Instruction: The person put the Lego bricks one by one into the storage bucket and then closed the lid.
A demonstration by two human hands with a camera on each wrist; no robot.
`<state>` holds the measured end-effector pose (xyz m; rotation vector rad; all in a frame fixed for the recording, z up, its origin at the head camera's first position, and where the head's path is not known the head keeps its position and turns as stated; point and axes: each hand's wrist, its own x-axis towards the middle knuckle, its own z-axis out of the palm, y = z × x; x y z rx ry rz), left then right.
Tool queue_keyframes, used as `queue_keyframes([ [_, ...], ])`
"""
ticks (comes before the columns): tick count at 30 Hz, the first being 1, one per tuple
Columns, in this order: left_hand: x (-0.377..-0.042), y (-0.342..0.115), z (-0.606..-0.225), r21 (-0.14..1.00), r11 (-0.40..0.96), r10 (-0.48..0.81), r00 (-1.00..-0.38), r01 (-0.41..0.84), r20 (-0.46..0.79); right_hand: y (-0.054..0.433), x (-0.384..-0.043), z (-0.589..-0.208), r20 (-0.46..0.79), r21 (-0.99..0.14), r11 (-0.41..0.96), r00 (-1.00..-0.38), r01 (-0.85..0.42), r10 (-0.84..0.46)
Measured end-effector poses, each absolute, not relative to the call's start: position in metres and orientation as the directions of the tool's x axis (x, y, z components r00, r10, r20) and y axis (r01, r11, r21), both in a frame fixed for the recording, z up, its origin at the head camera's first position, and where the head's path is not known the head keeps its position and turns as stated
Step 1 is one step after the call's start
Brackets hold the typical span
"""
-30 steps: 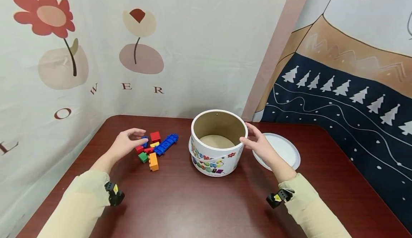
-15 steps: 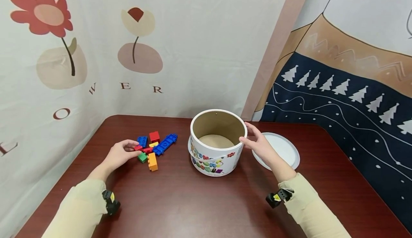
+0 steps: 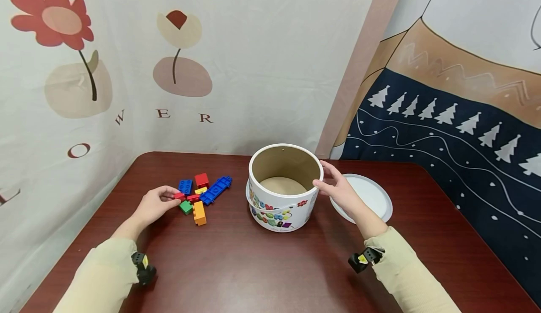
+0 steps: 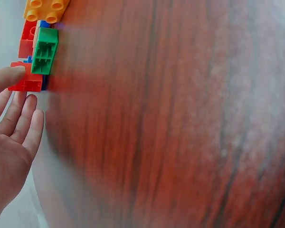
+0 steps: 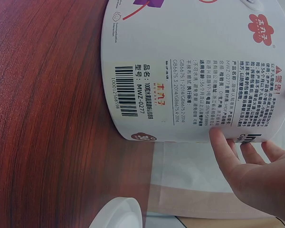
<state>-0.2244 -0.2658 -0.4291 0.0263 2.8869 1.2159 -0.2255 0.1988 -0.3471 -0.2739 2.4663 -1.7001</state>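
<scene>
At the left edge of a small pile of toy bricks, my left hand (image 3: 155, 205) pinches a red toy brick (image 3: 179, 196) between thumb and fingers. The left wrist view shows the thumb on that brick, beside a green brick (image 4: 45, 51). A blue brick (image 3: 185, 186), another red brick (image 3: 201, 180), an orange brick (image 3: 199, 213) and a long blue piece (image 3: 216, 190) lie close by. My right hand (image 3: 343, 191) holds the right side of a white printed bucket (image 3: 282, 215), thumb at the rim, fingers round the outer wall. The bucket is upright and uncovered.
A round white lid (image 3: 374, 195) lies flat on the brown table (image 3: 236, 266), right of the bucket and partly behind the right forearm. Printed cloth (image 3: 262, 59) hangs along the table's far side. The bucket's handle (image 3: 253, 204) hangs down against its front.
My left hand has moved from the blue brick slightly toward me and left, onto the red brick. The blue brick now shows fully. The right hand stays on the bucket.
</scene>
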Motion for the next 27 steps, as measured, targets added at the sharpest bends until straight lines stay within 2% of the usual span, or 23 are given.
queue_keyframes([
  [27,-0.232,-0.256,-0.369,0.711,0.697,0.041,-0.995,0.096,0.094,0.2,-0.227,-0.351,-0.01,-0.933,0.352,-0.976,-0.07,-0.219],
])
